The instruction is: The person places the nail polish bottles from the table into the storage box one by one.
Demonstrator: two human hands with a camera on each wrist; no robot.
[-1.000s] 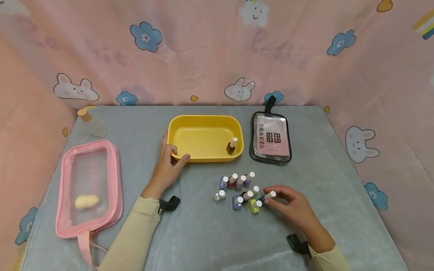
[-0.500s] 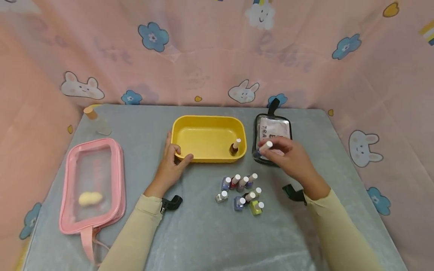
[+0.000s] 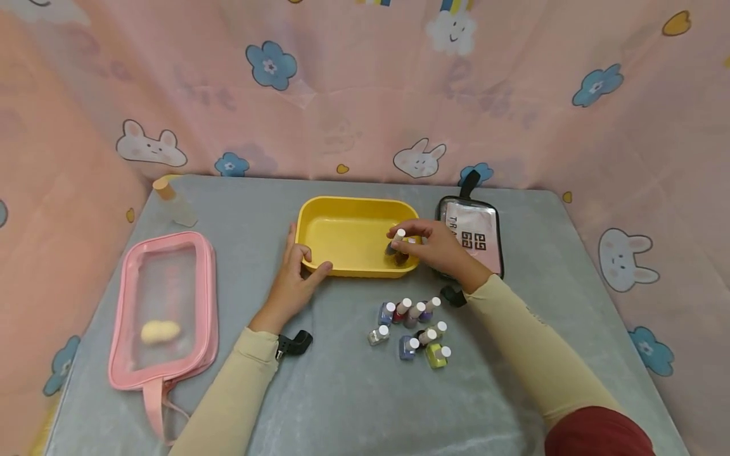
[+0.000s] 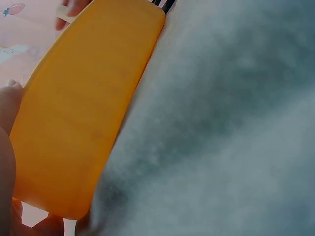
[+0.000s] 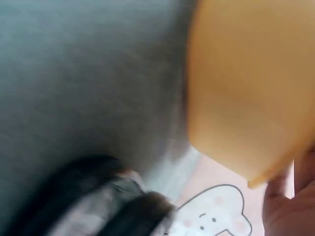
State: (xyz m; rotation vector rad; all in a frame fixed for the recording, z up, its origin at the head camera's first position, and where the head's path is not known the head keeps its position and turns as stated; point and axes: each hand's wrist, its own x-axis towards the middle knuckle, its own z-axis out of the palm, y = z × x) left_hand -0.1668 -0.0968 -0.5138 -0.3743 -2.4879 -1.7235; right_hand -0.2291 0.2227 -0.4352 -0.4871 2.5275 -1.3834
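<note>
We see pink cloth walls on three sides, printed with cartoon shapes. Beyond the left fingers (image 3: 298, 253), the back wall (image 3: 353, 101) carries a blue flower (image 3: 271, 65) high up; straight beyond the right fingers (image 3: 412, 226) we find a white rabbit face (image 3: 421, 159), with a smiling cloud (image 3: 452, 31) well above it. Well to the left of the left fingers, the side wall (image 3: 68, 183) looks more peach; far to the right of the right fingers, the other side wall (image 3: 661, 171) appears greyer and bears another rabbit (image 3: 628, 260). Below both sets of fingers, we have a table (image 3: 353, 392) covered in grey-blue cloth. The light is soft, leaving a faint sheen on the tabletop nearer us than the fingers.
</note>
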